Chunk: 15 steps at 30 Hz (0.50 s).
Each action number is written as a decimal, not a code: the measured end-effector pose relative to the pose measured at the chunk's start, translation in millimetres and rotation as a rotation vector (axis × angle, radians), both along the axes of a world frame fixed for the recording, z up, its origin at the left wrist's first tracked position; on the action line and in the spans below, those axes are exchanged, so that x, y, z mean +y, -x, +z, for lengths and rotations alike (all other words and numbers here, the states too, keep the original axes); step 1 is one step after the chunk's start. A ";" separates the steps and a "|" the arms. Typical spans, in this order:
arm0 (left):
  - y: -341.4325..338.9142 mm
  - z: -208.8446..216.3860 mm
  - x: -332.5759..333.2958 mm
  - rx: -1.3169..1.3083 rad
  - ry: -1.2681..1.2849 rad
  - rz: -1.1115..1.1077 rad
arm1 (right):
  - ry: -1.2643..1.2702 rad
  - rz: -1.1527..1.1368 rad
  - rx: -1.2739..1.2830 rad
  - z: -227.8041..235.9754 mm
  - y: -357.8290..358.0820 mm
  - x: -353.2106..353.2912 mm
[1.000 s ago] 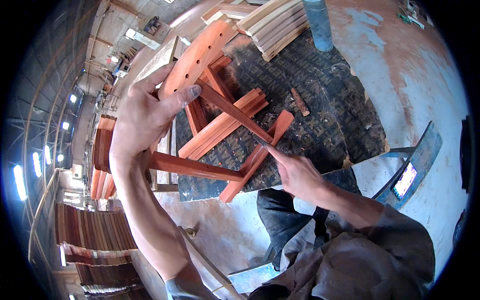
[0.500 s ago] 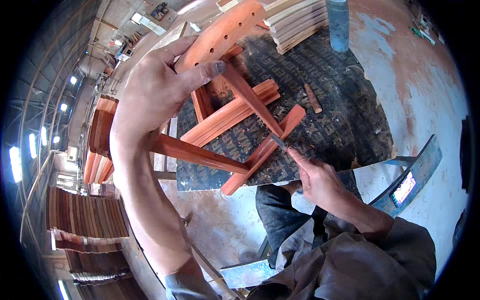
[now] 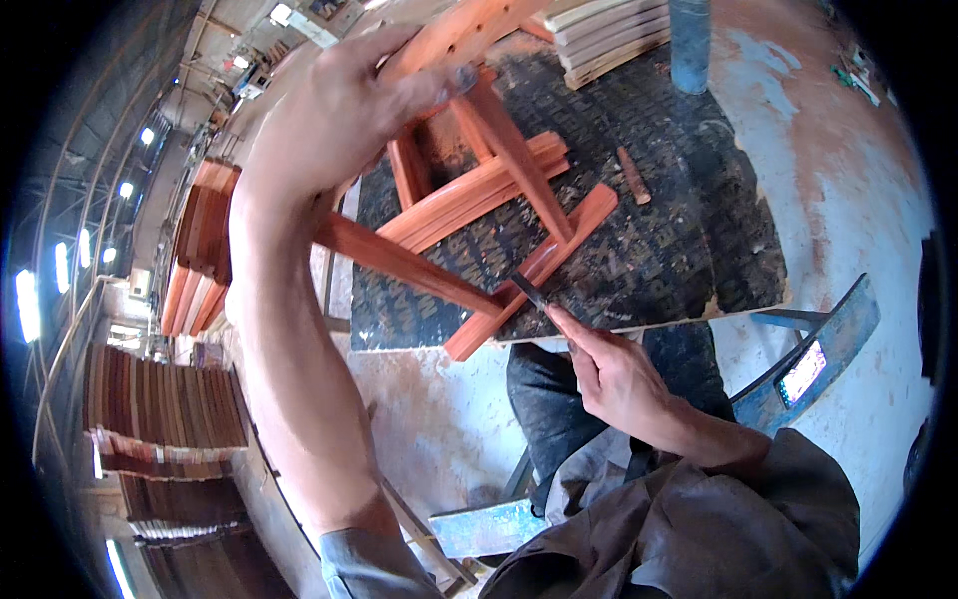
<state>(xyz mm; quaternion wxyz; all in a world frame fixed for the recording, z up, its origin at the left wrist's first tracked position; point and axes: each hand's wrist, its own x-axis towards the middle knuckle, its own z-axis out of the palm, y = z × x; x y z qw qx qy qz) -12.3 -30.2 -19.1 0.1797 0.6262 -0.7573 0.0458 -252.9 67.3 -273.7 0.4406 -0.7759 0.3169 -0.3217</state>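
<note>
A reddish wooden frame [image 3: 527, 190] stands tilted over the dark worktop. My left hand [image 3: 344, 115] is closed around its upper board, which has a row of small holes, with the thumb across the front. Two legs run down from there to a short crosspiece [image 3: 584, 217]. My right hand [image 3: 621, 377] is closed around a narrow, flat, dark-bladed tool [image 3: 531, 292], index finger stretched along it. The blade's tip lies at the crosspiece, between the two leg joints; its handle is hidden in my palm. Behind the frame, grooved red wooden strips [image 3: 469, 210] lie on the worktop.
Shavings and a brown stick [image 3: 633, 176] lie on the worktop [image 3: 699, 240]. Pale wooden slats [image 3: 614, 40] and a blue-grey cylinder [image 3: 690, 50] stand at its far side. Stacked wooden parts [image 3: 165, 399] are at left. A phone [image 3: 802, 374] rests on a blue bench at right.
The blade has moved left along the crosspiece, from near the right leg joint toward the left one. My left hand keeps its hold on the upper board.
</note>
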 end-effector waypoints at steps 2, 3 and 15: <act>16.7 10.6 11.2 0.035 -0.048 -0.032 | -0.060 0.037 0.072 9.8 -7.2 -0.6; 23.0 16.9 15.5 0.053 -0.066 -0.048 | -0.041 0.051 0.049 6.2 -11.0 3.4; 11.8 12.6 2.2 0.010 -0.138 0.090 | 0.237 0.038 0.062 -20.6 -36.1 13.2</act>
